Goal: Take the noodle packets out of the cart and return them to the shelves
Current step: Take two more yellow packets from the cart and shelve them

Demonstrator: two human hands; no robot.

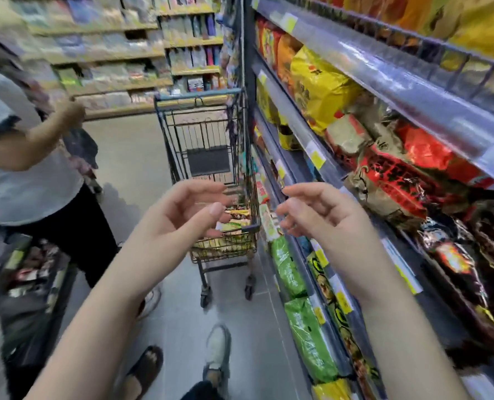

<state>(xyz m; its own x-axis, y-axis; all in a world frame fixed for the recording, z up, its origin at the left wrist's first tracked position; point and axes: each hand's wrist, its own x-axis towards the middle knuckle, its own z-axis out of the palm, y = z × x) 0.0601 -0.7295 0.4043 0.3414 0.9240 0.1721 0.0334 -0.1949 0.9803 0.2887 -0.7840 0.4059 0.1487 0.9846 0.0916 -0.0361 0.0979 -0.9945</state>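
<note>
Packets (238,220) lay in the near end of the cart (193,95), which stood on the aisle floor (130,157) close beside the shelves (355,62). At far left stood a person (23,174) in a pale shirt and dark trousers, one arm bent. The left grip (182,215) hovered before the cart, fingers loosely curled, wide and holding nothing. The right grip (318,212) hung level with it, a little apart, likewise loose and empty. Rightward, the shelves carried yellow bags (318,85) above, red packs (398,180) in the middle and green packs (286,269) lower down.
</note>
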